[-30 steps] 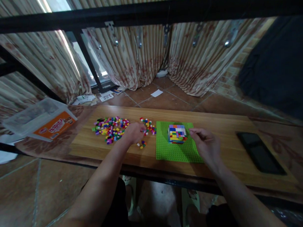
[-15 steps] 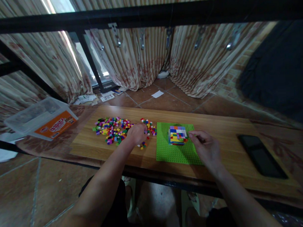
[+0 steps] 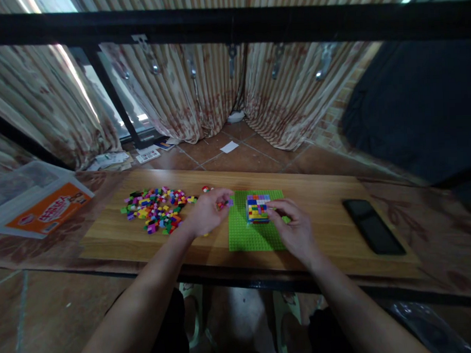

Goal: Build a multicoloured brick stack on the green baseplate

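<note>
A small stack of multicoloured toy bricks point(image 3: 258, 212) stands on a green studded baseplate point(image 3: 257, 241). My right hand point(image 3: 293, 226) is at the right side of the stack, thumb and forefinger pinched at its top edge; whatever is between those fingertips is too small to make out. Over the left edge of the baseplate, my left hand point(image 3: 208, 213) has its fingertips closed on a small purple brick point(image 3: 230, 202). Some loose bricks are partly hidden behind this hand.
A heap of loose bricks point(image 3: 155, 210) is spread on the left of the wooden board point(image 3: 321, 194). A clear plastic box point(image 3: 47, 203) with an orange label stands farther left. A black phone-like device point(image 3: 372, 226) lies at the right. A dark rail crosses beyond.
My right hand has moved left from beside the stack onto its right edge. My left hand has lifted from the loose bricks towards the baseplate with a purple brick. The view has shifted right.
</note>
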The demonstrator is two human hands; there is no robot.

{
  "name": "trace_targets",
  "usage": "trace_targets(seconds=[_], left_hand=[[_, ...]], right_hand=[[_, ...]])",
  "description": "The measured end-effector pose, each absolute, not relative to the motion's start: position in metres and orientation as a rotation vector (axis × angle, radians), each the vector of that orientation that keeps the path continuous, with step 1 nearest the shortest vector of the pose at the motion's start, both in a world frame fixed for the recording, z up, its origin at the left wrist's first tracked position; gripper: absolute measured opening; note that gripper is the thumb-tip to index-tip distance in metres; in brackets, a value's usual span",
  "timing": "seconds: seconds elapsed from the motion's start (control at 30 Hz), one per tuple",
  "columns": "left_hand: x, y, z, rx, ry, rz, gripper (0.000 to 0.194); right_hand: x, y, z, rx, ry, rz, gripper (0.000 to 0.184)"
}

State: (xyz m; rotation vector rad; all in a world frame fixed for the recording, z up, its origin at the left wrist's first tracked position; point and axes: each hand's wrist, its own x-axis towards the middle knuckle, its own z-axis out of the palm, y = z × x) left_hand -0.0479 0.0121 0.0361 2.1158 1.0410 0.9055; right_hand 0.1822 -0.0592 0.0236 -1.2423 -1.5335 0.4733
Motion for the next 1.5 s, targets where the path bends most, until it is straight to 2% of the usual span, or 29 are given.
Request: trace_targets(seconds=[0.4,0.7,1.07,1.17,1.33,1.5], left_hand=[[-0.004,-0.022,0.047,2.083,0.826,1.058,0.036],[0.0,-0.023,0.045,1.642,0.754,1.048,0.02],[0.002,-0.024,0.049,1.484,0.699,0.989,0.019],[0.004,-0.024,0.049,1.46,0.705,1.014,0.02],[0.006,-0.021,0.048,1.334,0.681,0.989,0.034],[0.01,-0.022,0.043,1.283,0.69,0.896,0.027]], right_hand=[[0.164,-0.063,0.026,-1.135,-1.49,0.778,0.02],[0.167,-0.065,0.026,-1.121,-1.389,0.882,0.013],[0.168,-0.066,0.033,-1.052,-1.297,1.032,0.018],[0.168,-0.065,0.032,-1.048,-1.28,1.025,0.019],[0.17,-0.063,0.029,-1.067,-1.303,0.894,0.016],[0.168,-0.063,0.028,-1.106,-1.302,0.868,0.016]])
